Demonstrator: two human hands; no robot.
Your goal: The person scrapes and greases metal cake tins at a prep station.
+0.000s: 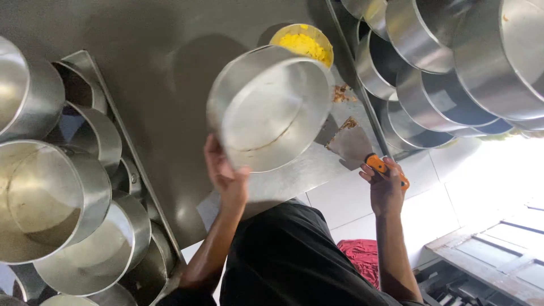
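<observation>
The left hand [225,173] is closed on the rim of a round metal pan [271,107], tipping it up over the shiny bench [164,85]. Beside it, the right hand [387,190] is wrapped tight around the orange handle of a scraper [354,144], whose flat blade lies on the bench. Crumbs [341,93] sit just past the blade. Behind the pan is a yellow bowl [303,42]. More pans [447,68] are stacked on both sides

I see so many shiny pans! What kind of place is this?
Probably a bakery or big kitchen. Round metal pans are stacked on both sides of a steel table, and the right hand holds an orange-handled scraper near crumbs.
</observation>
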